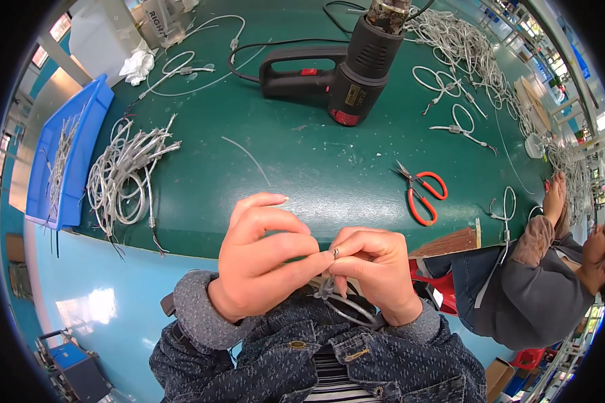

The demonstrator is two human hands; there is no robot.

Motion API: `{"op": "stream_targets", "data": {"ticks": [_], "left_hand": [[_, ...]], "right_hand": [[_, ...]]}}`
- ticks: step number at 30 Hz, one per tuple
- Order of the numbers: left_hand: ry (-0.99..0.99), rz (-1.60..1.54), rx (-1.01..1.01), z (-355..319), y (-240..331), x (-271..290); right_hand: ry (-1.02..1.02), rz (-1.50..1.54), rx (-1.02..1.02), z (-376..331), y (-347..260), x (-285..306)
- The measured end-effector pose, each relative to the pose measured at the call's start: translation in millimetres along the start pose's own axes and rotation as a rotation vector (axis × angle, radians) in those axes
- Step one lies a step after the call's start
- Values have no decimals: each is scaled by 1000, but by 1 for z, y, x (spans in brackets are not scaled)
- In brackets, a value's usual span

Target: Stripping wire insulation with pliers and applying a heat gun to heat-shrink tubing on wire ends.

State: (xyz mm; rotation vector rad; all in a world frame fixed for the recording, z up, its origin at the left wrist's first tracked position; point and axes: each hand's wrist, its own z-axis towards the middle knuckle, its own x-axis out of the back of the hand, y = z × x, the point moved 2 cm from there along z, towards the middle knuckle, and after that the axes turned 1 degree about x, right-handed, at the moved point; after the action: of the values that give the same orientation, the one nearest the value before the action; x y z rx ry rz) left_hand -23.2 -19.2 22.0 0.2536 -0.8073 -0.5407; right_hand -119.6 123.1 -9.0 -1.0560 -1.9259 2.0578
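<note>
Just past the table's near edge, both my hands meet in front of my chest. My left hand (265,252) pinches the tip of a grey cable (348,310) between thumb and a finger, its other fingers curled loosely above. Closed on the same cable end, my right hand (376,263) presses thumb against forefinger. A small dark bit of the end shows between the fingertips; its detail is too small to make out. Below the hands the cable hangs in a loop with a grey sleeve on it. Red-handled scissors (420,196) lie slightly open beyond my right hand.
A black heat gun (359,74) stands at the table's back. Bundled cables (131,171) lie at left beside a blue tray (91,127) holding more. A big cable heap (460,43) fills the back right. A co-worker's hand (554,198) rests at the right edge.
</note>
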Motion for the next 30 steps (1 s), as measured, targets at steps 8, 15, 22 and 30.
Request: {"op": "stream_targets", "data": {"ticks": [8,15,22,30], "left_hand": [[80,-318,360,8,-7,-14],[84,-397,338,6,-10,-17],[88,-514,435,4,-13,-20],[-50,-354,251,9,-18,-10]], "right_hand": [[-70,-140,80,4,-3,4],[-2,-59,-54,0,-4,3],[-54,-8,-62,1,-2,4],[-184,-72,-202,3,-8,7]]}}
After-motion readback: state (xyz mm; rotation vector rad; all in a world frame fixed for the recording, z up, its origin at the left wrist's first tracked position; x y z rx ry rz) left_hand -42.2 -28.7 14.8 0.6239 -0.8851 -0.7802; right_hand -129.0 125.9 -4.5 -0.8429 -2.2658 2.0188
